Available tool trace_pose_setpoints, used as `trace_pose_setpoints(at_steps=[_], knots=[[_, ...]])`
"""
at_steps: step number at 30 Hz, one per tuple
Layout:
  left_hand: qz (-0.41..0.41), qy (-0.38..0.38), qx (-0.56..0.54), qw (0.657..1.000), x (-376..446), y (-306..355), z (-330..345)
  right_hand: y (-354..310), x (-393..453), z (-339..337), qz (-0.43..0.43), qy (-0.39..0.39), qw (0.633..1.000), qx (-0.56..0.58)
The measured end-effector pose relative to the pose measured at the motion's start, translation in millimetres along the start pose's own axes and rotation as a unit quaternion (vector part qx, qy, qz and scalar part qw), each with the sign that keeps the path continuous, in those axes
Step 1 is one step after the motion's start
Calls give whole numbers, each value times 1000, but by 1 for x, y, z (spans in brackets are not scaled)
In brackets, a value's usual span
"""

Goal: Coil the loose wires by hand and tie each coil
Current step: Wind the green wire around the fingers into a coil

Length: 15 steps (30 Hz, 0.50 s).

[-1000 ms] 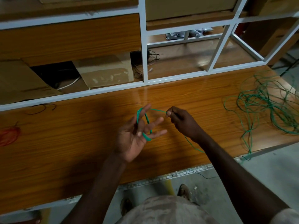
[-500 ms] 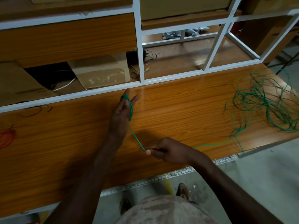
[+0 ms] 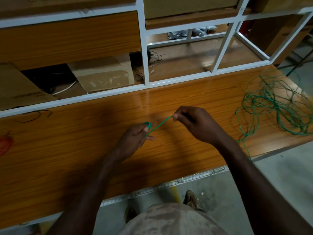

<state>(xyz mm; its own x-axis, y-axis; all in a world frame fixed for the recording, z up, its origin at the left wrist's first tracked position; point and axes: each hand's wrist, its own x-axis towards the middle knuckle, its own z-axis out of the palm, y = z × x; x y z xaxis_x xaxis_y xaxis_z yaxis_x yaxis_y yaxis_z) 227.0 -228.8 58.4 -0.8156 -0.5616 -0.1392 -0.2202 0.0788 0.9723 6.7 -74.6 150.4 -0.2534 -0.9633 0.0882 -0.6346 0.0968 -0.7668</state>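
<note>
A: Where are the hands?

B: Both are above the wooden table (image 3: 67, 158). The left hand (image 3: 135, 138) has its fingers curled, and a small coil of green wire (image 3: 148, 125) is wound around them. The right hand (image 3: 194, 122) pinches the same wire between thumb and finger, up and to the right of the left one.

A: Is the wire tight between them?

B: Yes, a short straight piece goes from one hand to the other.

A: And the rest of it?

B: A loose green tangle (image 3: 274, 106) lies on the right end of the table, well apart from the hands. At the left edge I see something red (image 3: 5, 143); I cannot tell what it is.
</note>
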Motion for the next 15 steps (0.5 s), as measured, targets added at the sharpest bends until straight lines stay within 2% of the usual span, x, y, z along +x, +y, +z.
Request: trace_pose_setpoints(at_steps=[3, 7, 10, 15], knots=[[-18, -71, -101, 992, -15, 13, 9, 13, 11, -1, 4, 29, 999, -14], [-61, -99, -249, 961, -34, 31, 25, 35, 21, 14, 13, 53, 999, 6], [-44, -84, -361, 928, -34, 45, 30, 51, 24, 31, 30, 48, 998, 18], [-8, -10, -464, 886, -25, 54, 25, 67, 19, 55, 35, 24, 999, 32]])
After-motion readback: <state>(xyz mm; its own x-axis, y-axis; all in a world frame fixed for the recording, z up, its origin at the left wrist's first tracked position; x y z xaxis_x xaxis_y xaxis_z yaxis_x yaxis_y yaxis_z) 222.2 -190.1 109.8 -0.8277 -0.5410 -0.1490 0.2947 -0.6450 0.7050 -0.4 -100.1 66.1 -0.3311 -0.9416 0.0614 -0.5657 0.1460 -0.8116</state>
